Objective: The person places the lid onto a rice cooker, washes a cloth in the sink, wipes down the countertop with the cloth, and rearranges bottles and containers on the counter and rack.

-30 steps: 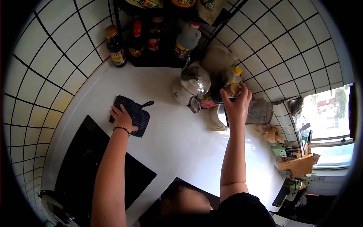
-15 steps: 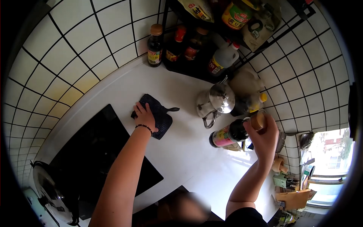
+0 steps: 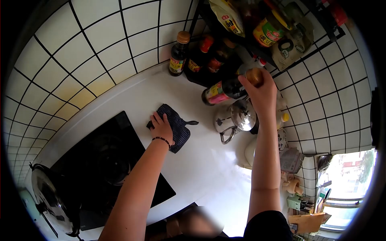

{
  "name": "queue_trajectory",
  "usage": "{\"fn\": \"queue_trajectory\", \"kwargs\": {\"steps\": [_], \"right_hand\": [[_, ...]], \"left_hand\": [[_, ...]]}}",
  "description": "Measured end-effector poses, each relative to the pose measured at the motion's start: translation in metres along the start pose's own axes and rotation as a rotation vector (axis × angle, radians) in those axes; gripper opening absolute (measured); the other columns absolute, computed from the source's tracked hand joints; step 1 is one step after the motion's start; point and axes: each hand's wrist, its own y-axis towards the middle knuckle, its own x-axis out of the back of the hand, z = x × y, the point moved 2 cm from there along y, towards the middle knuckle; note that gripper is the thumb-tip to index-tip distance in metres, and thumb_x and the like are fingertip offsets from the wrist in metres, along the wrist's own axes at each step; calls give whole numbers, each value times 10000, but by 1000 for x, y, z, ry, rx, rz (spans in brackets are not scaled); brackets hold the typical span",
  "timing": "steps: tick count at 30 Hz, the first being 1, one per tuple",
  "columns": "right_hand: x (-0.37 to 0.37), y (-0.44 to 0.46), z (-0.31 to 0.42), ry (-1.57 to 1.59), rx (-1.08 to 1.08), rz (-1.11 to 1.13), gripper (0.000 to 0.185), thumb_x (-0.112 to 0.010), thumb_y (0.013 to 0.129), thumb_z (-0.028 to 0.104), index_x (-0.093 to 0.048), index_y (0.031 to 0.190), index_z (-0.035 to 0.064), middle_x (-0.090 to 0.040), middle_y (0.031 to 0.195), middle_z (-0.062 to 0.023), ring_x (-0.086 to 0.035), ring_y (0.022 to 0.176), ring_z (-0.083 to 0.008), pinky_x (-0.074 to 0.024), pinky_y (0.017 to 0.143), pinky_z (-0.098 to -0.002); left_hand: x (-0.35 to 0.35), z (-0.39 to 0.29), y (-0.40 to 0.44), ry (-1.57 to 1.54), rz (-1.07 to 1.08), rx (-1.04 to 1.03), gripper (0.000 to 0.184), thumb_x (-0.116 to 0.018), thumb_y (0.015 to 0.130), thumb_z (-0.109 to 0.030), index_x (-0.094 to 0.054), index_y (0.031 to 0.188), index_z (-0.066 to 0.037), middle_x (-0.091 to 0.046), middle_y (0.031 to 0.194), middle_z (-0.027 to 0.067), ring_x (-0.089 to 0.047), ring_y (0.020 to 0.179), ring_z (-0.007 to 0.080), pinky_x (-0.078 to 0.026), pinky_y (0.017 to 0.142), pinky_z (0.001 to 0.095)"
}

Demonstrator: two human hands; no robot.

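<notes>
My left hand (image 3: 161,128) lies flat with fingers spread on a dark folded cloth (image 3: 179,129) on the white counter (image 3: 201,164). The cloth has a small hanging loop on its right side. My right hand (image 3: 263,89) grips a dark sauce bottle (image 3: 225,90) by its brown cap. This bottle, with a pink and yellow label, is tilted, its base pointing left. Just below the bottle in view stands a shiny metal kettle (image 3: 231,118), its handle toward me.
A brown-capped sauce bottle (image 3: 178,54) stands by the tiled wall, beside more bottles under a black corner rack (image 3: 245,40) with jars and packets. At left are the black cooktop (image 3: 102,160) and a lidded pot (image 3: 54,201). A window (image 3: 348,180) is at right.
My right hand has carried the sauce bottle from the kettle's near right side up and left, beyond the kettle. My left hand stays on the cloth. The whole view has shifted slightly.
</notes>
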Motion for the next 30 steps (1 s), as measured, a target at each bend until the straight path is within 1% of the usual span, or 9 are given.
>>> {"fn": "queue_trajectory", "kwargs": {"steps": [2,6,12,15,18,21,23,26,30], "right_hand": [[-15,20,-8,-90,65,-33,510,-813,730,284,-606,1084,-20,-655,1003,-202,-644,902,-372,-526,790,-404],[-44,49,-34,-319,197,-88,542,-801,740,285,-586,1154,9,-621,1050,-189,-626,940,-383,-533,800,-446],[-63,76,-58,-371,106,8,574,-799,728,294,-581,1171,-1,-647,1031,-230,-635,954,-387,-537,805,-453],[-70,87,-68,-393,225,-37,562,-794,728,294,-581,1149,-11,-656,1015,-247,-637,949,-387,-538,797,-453],[-76,104,-85,-420,163,13,675,-747,788,357,-492,1282,-24,-650,1072,-257,-631,985,-415,-553,812,-455],[-75,87,-72,-410,147,-77,497,-728,781,212,-517,1171,-14,-572,1111,-284,-598,991,-445,-539,771,-476],[-73,47,-33,-457,105,-121,547,-704,784,174,-454,1241,6,-492,1194,-276,-592,981,-451,-546,746,-480],[-102,19,7,-311,312,-22,581,-698,781,207,-435,1267,27,-466,1217,-231,-602,980,-415,-559,735,-457],[-165,34,49,-295,205,116,774,-704,787,425,-354,1367,51,-445,1289,-219,-615,1021,-380,-570,757,-446]], "left_hand": [[2,-1,-1,11,12,12,1385,-867,614,-531,64,1538,-85,80,1576,267,-30,1466,421,-353,1121,433],[-1,0,-1,13,-5,-6,1385,-865,611,-539,55,1538,-76,73,1576,270,-40,1462,434,-353,1116,437],[0,0,-2,-3,-17,-10,1377,-867,610,-535,34,1538,-62,67,1576,275,-43,1462,439,-361,1102,456],[-3,1,0,-16,-28,-19,1379,-868,607,-535,33,1538,-62,73,1575,276,-39,1462,439,-364,1098,468],[-4,1,0,-28,-31,-24,1376,-870,607,-530,27,1538,-59,74,1572,284,-38,1461,445,-370,1092,472],[-4,1,0,-24,-54,-28,1377,-876,604,-519,23,1538,-56,74,1569,292,-41,1459,450,-373,1089,475],[-6,-1,4,-80,-67,-15,1334,-896,601,-427,-16,1549,-100,48,1582,264,-34,1464,439,-364,1084,485],[-15,0,8,-150,-114,-1,1295,-907,598,-369,-66,1554,-136,9,1590,239,-33,1467,429,-356,1085,492],[-16,-1,16,-158,-133,-14,1338,-908,575,-455,-53,1548,-119,6,1581,253,-35,1463,433,-342,1104,491]]}}
